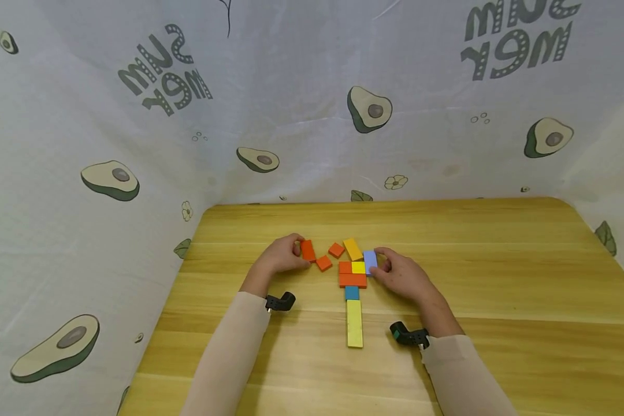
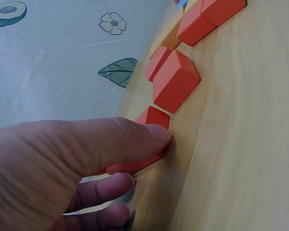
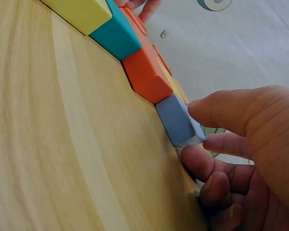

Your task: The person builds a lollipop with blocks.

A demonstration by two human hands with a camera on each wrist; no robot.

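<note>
My left hand (image 1: 285,254) holds an orange-red rectangular block (image 1: 308,251) by its ends, thumb at the near end and fingers at the far one. In the left wrist view the thumb covers part of this red block (image 2: 153,117). My right hand (image 1: 404,276) pinches a lavender block (image 1: 370,262) lying against the right side of a yellow square block (image 1: 358,267). Between the hands lie two small orange-red square blocks, one nearer (image 1: 324,263) and one farther (image 1: 335,249), both turned askew. A tilted orange-yellow block (image 1: 352,249) lies beyond the yellow square.
Below the yellow square, a red bar (image 1: 352,281), a blue square block (image 1: 352,293) and a long pale-yellow block (image 1: 355,323) form a column on the wooden table (image 1: 213,346). A red square (image 1: 345,267) sits left of the yellow one. A patterned curtain (image 1: 301,115) hangs behind.
</note>
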